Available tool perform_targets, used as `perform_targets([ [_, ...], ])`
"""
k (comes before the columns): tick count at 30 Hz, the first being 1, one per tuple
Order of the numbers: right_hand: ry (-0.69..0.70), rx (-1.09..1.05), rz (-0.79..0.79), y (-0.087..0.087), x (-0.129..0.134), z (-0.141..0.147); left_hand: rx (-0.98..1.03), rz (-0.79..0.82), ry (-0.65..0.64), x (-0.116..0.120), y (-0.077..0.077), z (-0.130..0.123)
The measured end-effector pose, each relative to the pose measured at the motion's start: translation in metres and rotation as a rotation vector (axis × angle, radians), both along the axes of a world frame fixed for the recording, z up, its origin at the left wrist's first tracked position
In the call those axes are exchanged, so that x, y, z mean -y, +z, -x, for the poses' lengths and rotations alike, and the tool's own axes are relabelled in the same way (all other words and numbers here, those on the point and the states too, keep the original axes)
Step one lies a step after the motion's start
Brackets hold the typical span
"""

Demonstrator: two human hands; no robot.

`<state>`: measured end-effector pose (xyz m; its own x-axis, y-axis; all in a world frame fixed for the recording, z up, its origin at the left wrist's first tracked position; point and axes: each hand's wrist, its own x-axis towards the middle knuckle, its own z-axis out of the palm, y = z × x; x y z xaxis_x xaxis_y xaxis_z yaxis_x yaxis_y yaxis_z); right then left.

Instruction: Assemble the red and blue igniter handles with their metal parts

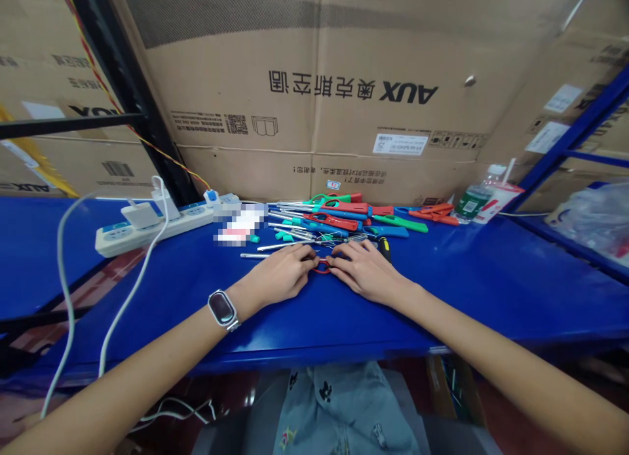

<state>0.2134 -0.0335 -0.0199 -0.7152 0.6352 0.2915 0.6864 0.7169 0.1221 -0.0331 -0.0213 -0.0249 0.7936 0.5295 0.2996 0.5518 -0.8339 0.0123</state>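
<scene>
My left hand and my right hand are close together on the blue table, fingers closed around a red stick lighter. Only its red trigger loop shows between my fingertips; the handle is mostly covered by my right hand. A thin metal tube sticks out to the left behind my left hand, and I cannot tell whether it belongs to this lighter. Just beyond my hands lies a pile of stick lighters, among them a red one and a blue one. A black and yellow handle lies behind my right hand.
A white power strip with plugged-in chargers and cables stands at the left. Orange-red plastic pieces, a bottle and a white-red cup are at the back right. A large cardboard box rises behind the table.
</scene>
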Motion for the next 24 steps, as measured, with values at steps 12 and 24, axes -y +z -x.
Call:
perform_targets([
  [12, 0.025, 0.011, 0.0, 0.003, -0.008, -0.016, 0.161, 0.286, 0.104, -0.02, 0.019, 0.037],
  [24, 0.098, -0.344, 0.282, -0.005, -0.025, 0.032, 0.23, 0.279, 0.029, -0.026, 0.004, 0.03],
])
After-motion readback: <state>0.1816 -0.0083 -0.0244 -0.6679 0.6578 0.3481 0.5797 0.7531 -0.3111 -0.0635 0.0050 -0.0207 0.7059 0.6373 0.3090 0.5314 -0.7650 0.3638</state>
